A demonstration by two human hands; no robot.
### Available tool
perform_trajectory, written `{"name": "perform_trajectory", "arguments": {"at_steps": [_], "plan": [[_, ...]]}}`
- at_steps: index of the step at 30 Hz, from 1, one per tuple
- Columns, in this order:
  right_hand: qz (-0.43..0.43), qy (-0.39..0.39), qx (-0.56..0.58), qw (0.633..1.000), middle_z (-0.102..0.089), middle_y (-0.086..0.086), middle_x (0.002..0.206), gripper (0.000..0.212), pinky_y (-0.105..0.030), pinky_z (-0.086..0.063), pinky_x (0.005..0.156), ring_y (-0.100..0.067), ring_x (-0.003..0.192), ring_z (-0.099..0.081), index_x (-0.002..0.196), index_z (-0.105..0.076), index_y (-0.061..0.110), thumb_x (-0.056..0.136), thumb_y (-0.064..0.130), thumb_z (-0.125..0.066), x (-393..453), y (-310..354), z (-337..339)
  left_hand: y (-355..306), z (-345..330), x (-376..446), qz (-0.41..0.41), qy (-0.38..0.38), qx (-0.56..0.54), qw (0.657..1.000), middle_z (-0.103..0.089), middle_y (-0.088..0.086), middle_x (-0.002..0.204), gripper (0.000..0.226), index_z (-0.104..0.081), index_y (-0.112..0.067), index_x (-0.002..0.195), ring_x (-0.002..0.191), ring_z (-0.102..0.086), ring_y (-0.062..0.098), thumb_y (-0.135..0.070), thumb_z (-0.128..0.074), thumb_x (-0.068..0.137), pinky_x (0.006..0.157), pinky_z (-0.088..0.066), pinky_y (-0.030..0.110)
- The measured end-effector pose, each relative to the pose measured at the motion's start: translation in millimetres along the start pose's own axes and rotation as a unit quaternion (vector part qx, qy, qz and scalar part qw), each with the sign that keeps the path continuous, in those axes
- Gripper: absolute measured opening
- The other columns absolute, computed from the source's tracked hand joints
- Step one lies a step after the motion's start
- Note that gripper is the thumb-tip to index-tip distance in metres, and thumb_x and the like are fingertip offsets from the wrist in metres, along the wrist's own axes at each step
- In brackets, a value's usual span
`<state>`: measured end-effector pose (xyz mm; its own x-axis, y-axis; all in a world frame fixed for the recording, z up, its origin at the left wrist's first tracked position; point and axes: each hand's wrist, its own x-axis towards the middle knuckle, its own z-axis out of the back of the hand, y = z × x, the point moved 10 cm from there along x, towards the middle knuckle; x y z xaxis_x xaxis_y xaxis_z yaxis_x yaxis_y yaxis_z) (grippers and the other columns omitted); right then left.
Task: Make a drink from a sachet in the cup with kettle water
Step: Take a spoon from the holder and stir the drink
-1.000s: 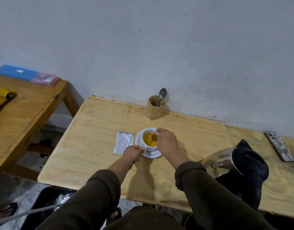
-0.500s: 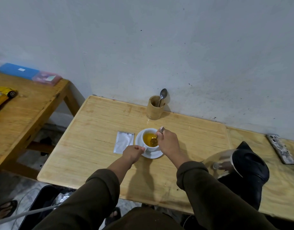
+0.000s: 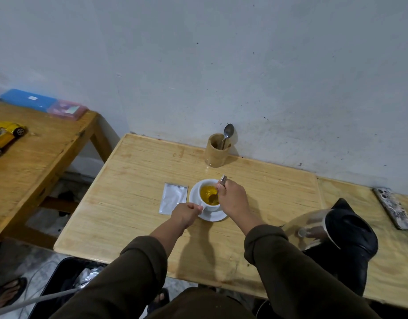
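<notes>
At the centre of my light wooden table [image 3: 134,217], I stir a yellow drink in the white cup [image 3: 208,204], which sits on its white saucer [image 3: 215,216]. My right hand [image 3: 233,199], coming in from 5 o'clock, is closed in a pinch around the handle of a metal spoon [image 3: 218,188], whose bowl is dipped into the liquid at the near side of the cup. My left hand [image 3: 185,212], from 7 o'clock, is curled narrowly on the cup's handle to steady it. The silver sachet [image 3: 173,201] lies flat just beside the saucer at 9 o'clock, apparently spent. The glass kettle [image 3: 313,229] with its black handle stands well apart at 4 o'clock from the cup. A bamboo holder [image 3: 215,150] with a second spoon [image 3: 227,132] stands at 12 o'clock against the wall, and a phone [image 3: 393,208] lies far off at 3 o'clock. By my reading, powder and water are both in and mixing is the step in hand. The next move calls for lifting the spoon clear without dripping or knocking the rim, keeping the cup braced, then setting the spoon down.
</notes>
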<state>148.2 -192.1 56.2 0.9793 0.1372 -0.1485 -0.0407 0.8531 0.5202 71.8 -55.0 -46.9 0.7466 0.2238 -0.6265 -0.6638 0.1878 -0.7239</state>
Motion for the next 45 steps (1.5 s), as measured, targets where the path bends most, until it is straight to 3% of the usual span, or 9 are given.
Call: {"name": "perform_trajectory", "arguments": {"at_steps": [3,6,12,16,23,28,31,35,45], "plan": [[0.011,-0.031,-0.035,0.999,-0.065,-0.007,0.116,0.032,-0.032,-0.046,0.082,-0.024,0.105,-0.06,0.119,-0.061,0.013,0.099,0.025,-0.038,-1.0,2.9,6.6,0.3,-0.1,0.4,0.002,0.003,-0.002,1.0,-0.064,0.012,0.123,0.036,-0.069,-0.007,0.113,0.111,-0.056,0.024,-0.033,-0.059,0.09,0.097,-0.045,0.036],[0.024,-0.029,-0.014,0.999,-0.067,-0.005,0.116,0.032,-0.031,-0.045,0.084,-0.023,0.104,-0.06,0.113,-0.065,0.016,0.099,0.025,-0.039,-0.6,5.6,4.4,1.4,-0.1,1.1,0.003,0.003,-0.003,1.0,-0.065,0.013,0.123,0.037,-0.07,-0.006,0.113,0.117,-0.056,0.027,-0.033,-0.06,0.09,0.099,-0.045,0.037],[0.008,0.012,0.048,0.999,-0.072,-0.011,0.099,0.032,-0.035,-0.049,0.082,-0.027,0.095,-0.064,0.096,-0.069,0.007,0.097,0.028,-0.044,1.8,1.7,-3.5,3.1,-0.6,3.0,0.009,0.007,-0.009,1.0,-0.065,0.013,0.121,0.034,-0.07,-0.006,0.11,0.112,-0.057,0.025,-0.032,-0.061,0.089,0.098,-0.045,0.036],[-0.003,-0.013,0.001,1.0,-0.068,-0.011,0.101,0.031,-0.028,-0.039,0.07,-0.026,0.094,-0.061,0.106,-0.063,0.006,0.098,0.027,-0.042,3.7,-1.7,3.1,3.7,-0.5,4.9,0.012,0.01,-0.011,1.0,-0.066,0.013,0.12,0.034,-0.071,-0.006,0.107,0.116,-0.057,0.027,-0.032,-0.062,0.089,0.099,-0.045,0.037],[0.02,-0.025,-0.009,0.999,-0.068,-0.004,0.116,0.033,-0.031,-0.046,0.087,-0.022,0.105,-0.061,0.113,-0.066,0.016,0.098,0.027,-0.039,3.4,4.5,2.4,3.1,-0.8,4.4,0.012,0.014,-0.009,1.0,-0.066,0.013,0.121,0.033,-0.07,-0.006,0.109,0.116,-0.057,0.027,-0.031,-0.06,0.09,0.099,-0.045,0.037],[0.0,0.016,0.051,0.999,-0.071,-0.012,0.097,0.031,-0.036,-0.052,0.083,-0.027,0.092,-0.064,0.099,-0.066,0.006,0.097,0.027,-0.043,4.2,1.2,-3.6,2.8,-1.1,5.2,0.013,0.016,-0.008,1.0,-0.065,0.012,0.122,0.033,-0.07,-0.006,0.11,0.116,-0.057,0.026,-0.031,-0.06,0.09,0.1,-0.044,0.037],[-0.021,-0.011,0.034,0.999,-0.068,-0.01,0.097,0.03,-0.032,-0.046,0.075,-0.025,0.092,-0.062,0.101,-0.064,0.007,0.098,0.027,-0.041,5.7,-3.3,2.0,3.5,-1.3,5.8,0.016,0.017,-0.007,1.0,-0.065,0.013,0.121,0.034,-0.069,-0.005,0.111,0.116,-0.057,0.027,-0.031,-0.06,0.09,0.099,-0.045,0.037],[-0.014,-0.044,-0.008,0.999,-0.066,-0.007,0.106,0.031,-0.034,-0.048,0.081,-0.024,0.098,-0.061,0.108,-0.066,0.013,0.098,0.025,-0.039,6.1,-3.3,8.2,4.2,-0.6,6.2,0.016,0.017,-0.01,1.0,-0.066,0.013,0.121,0.033,-0.07,-0.005,0.109,0.116,-0.058,0.027,-0.03,-0.061,0.09,0.1,-0.046,0.038],[-0.037,0.013,0.073,0.997,-0.071,-0.012,0.097,0.03,-0.033,-0.051,0.083,-0.028,0.09,-0.065,0.099,-0.068,0.008,0.096,0.027,-0.044,7.6,-9.9,-3.0,4.4,0.1,7.3,0.016,0.008,-0.011,1.0,-0.067,0.012,0.12,0.031,-0.071,-0.006,0.108,0.106,-0.058,0.022,-0.029,-0.061,0.09,0.097,-0.046,0.034]]}}
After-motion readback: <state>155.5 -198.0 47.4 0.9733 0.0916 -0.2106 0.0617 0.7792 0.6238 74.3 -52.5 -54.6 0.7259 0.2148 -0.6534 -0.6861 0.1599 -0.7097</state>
